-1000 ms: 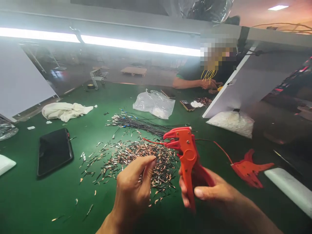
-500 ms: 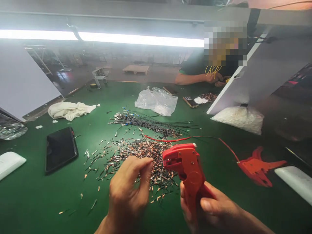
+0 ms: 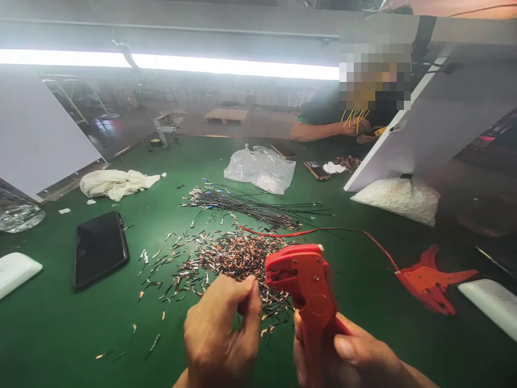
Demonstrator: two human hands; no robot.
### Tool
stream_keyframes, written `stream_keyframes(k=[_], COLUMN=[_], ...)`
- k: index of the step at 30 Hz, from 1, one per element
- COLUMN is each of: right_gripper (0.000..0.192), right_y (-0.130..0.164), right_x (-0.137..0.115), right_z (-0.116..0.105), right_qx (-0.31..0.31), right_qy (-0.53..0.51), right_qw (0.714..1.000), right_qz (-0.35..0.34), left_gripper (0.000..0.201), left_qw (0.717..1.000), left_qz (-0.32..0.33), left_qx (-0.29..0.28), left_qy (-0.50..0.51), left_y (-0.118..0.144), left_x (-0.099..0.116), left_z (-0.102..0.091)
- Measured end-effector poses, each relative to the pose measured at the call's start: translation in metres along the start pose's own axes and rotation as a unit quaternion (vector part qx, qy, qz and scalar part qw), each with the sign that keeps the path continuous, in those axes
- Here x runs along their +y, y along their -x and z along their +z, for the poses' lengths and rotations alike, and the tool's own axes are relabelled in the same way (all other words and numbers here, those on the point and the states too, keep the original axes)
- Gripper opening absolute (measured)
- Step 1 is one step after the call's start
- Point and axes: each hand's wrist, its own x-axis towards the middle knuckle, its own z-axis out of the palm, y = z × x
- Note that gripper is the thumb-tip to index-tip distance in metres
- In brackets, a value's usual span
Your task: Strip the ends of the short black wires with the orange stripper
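Observation:
My right hand (image 3: 355, 355) grips the handles of a red wire stripper (image 3: 307, 283), which stands upright with its jaws facing left. My left hand (image 3: 220, 337) is just left of the jaws, thumb and forefinger pinched on what looks like a short dark wire piece, too thin to see well. Both hands hover over the near edge of a pile of short cut wire pieces with copper ends (image 3: 226, 256) on the green table (image 3: 60, 334). Behind the pile lie a bundle of long black wires (image 3: 250, 207) and a red wire (image 3: 283, 233).
A second red stripper (image 3: 428, 280) lies at the right, and a black phone (image 3: 99, 248) and a white cloth (image 3: 115, 183) at the left. Plastic bags (image 3: 260, 170) (image 3: 398, 196) sit further back. A co-worker's hands (image 3: 353, 128) hold yellow wires across the table, beside a slanted white board (image 3: 428, 124).
My right hand has brought the stripper down and nearer to me, from above the pile to just right of my left hand. My left hand's pinch has closed up to the jaws.

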Motion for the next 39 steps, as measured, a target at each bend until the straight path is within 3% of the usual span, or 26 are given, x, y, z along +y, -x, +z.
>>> stream_keyframes(k=[4, 12, 16, 20, 24, 28, 39], right_gripper=[0.043, 0.035, 0.038, 0.040, 0.036, 0.031, 0.033], right_y=[-0.002, -0.005, -0.005, -0.004, -0.004, -0.004, -0.002], right_x=[0.003, -0.003, -0.003, -0.005, -0.010, -0.011, -0.007], right_z=[0.001, 0.005, 0.006, 0.008, 0.012, 0.013, 0.011], right_qx=[-0.003, -0.017, -0.013, 0.002, -0.007, -0.011, -0.008], right_qy=[-0.021, 0.013, -0.013, -0.007, 0.013, 0.027, 0.010], right_qw=[1.000, 1.000, 1.000, 1.000, 1.000, 1.000, 1.000], right_qz=[0.000, -0.014, -0.005, 0.002, -0.002, -0.013, -0.011], left_gripper=[0.016, 0.014, 0.012, 0.012, 0.016, 0.018, 0.021], left_qw=[0.998, 0.994, 0.989, 0.986, 0.980, 0.966, 0.932], left_qz=[0.055, 0.071, 0.039, 0.018, -0.049, -0.108, -0.195], left_qx=[-0.008, -0.083, -0.118, -0.109, -0.101, -0.089, -0.065], left_qy=[0.008, 0.020, 0.080, 0.122, 0.163, 0.216, 0.299], left_y=[-0.001, -0.008, -0.016, -0.019, -0.015, -0.009, -0.006], left_x=[0.000, -0.011, -0.015, -0.014, -0.012, -0.012, -0.007], left_z=[0.001, -0.005, -0.010, -0.011, -0.010, -0.007, -0.004])
